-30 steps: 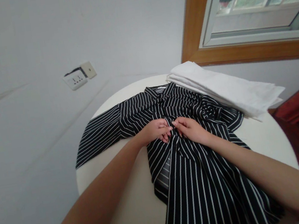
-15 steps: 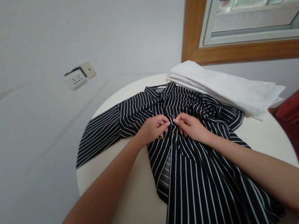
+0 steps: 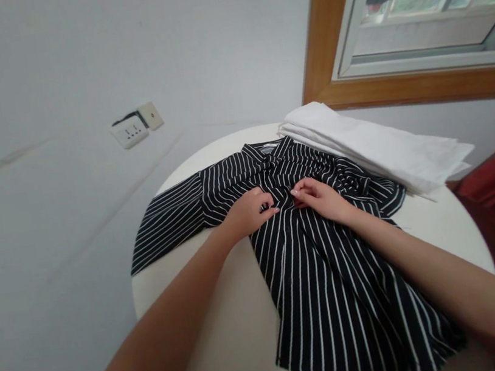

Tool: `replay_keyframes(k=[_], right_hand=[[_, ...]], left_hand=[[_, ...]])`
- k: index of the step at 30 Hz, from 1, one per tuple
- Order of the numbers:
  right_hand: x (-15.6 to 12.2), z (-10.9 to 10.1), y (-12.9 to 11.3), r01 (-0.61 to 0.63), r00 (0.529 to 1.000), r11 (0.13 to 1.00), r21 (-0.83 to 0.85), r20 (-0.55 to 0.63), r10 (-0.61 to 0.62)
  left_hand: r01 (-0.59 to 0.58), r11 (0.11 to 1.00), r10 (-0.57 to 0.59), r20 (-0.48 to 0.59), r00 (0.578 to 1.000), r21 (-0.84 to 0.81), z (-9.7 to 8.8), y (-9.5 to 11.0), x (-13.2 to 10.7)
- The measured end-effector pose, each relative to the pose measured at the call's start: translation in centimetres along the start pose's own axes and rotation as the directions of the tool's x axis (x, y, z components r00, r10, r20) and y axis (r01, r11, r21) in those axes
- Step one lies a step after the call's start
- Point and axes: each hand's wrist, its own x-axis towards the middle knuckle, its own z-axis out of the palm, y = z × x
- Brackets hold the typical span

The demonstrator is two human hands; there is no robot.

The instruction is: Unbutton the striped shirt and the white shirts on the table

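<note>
While the striped shirt (image 3: 332,296) lies front up on the round desk (image 3: 215,319), one sleeve stretched out to its left, my left hand (image 3: 248,213) is at the shirt's mid-front, thumb and forefinger curved with a gap between their tips. Across the shirt's front line my right hand (image 3: 322,198) has its fingers bunched at the cloth, though I cannot tell whether they pinch it, and folded white cloth (image 3: 384,142) sits beyond the shirt's right shoulder. I judge this to be close work along the front edges, calling next for a fine, matched fingertip hold.
</note>
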Motion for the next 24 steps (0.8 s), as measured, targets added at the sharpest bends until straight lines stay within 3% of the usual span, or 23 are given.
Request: replay_keyframes(k=[3,7,10,13,20,24], right_hand=[[-1.1,-0.4,-2.0,0.108,0.994,0.959,-0.263,0.041,-0.101],[-3.1,0.6,-4.7,0.219,0.975,0.763,-0.608,0.109,-0.193],[-4.2,1.9,-5.3,0.258,0.964,0.724,-0.640,0.225,-0.145],[-4.5,2.4,-4.5,0.201,0.974,0.719,-0.665,0.213,-0.075],[-3.0,0.0,-2.6,0.123,0.975,0.824,-0.553,0.224,0.005],[-2.5,-0.7,-2.5,0.133,0.981,0.807,-0.575,0.195,-0.023]], left_hand=[[0.054,0.999,-0.054,-0.097,0.994,-0.009,0.0,-0.1,0.3],[0.114,0.993,-0.117,-0.214,0.970,-0.027,0.2,-0.3,0.5],[0.117,0.993,-0.120,-0.227,0.966,-0.027,0.4,-0.6,0.6],[0.084,0.996,-0.087,-0.208,0.974,-0.025,0.5,-0.9,0.5],[-0.015,0.999,0.027,-0.247,0.969,0.049,-0.6,0.2,0.3],[-0.105,0.994,0.107,-0.088,0.990,0.029,-0.8,1.2,0.1]])
